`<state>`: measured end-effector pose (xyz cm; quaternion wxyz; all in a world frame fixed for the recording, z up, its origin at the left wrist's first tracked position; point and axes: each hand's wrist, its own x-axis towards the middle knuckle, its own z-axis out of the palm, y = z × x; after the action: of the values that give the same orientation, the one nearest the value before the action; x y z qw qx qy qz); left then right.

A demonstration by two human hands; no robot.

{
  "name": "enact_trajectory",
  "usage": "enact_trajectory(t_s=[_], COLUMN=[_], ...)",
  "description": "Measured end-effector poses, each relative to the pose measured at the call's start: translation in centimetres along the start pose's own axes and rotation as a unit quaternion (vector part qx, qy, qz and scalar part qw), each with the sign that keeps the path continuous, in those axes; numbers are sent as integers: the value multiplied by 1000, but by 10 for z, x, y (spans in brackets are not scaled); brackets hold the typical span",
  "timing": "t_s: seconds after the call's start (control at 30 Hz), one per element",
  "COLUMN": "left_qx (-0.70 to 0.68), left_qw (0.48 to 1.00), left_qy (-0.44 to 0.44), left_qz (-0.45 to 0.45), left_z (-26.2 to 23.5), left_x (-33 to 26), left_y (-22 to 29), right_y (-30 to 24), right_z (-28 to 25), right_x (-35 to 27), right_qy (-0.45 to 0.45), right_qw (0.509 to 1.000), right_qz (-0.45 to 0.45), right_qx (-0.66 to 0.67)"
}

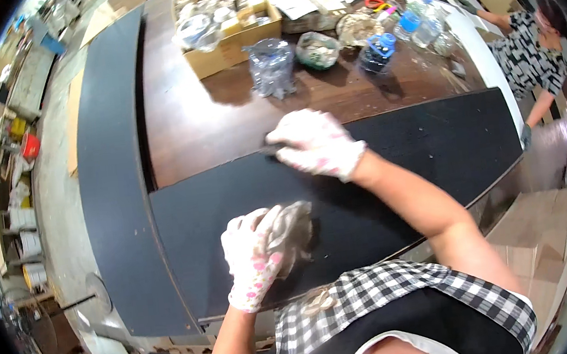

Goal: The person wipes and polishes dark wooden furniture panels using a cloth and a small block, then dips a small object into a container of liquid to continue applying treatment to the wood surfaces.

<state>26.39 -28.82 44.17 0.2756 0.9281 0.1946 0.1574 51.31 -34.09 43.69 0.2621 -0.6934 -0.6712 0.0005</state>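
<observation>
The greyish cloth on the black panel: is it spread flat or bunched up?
Bunched up. The greyish cloth sits crumpled in a wad under the gloved left hand, pressed on the black panel.

The scene is evenly and brightly lit from above. Soft shadows are cast beside the bottles (378, 53) on the worktop (182, 129). Slight motion blur is seen throughout. Straight edges are bent by fisheye distortion, and the corners are blacked out.
</observation>
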Motion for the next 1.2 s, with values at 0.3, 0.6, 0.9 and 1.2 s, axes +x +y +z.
enact_trajectory(t_s=[0.3,0.6,0.9,1.2], left_qx=[5,27,15,44], left_qw=[999,998,999,998], left_qy=[-28,-42,-7,34], left_qz=[-22,39,37,1], left_z=[3,37,98,181], left_x=[-1,45,94,163], left_y=[-2,34,137,244], right_y=[98,102,187,350], right_z=[-101,-96,-189,-300], right_x=[-95,-105,-176,-271], right_qy=[-49,-8,-15,-94], right_qw=[954,979,968,927], right_qz=[238,179,200,305], right_qx=[-175,-92,-150,-196])
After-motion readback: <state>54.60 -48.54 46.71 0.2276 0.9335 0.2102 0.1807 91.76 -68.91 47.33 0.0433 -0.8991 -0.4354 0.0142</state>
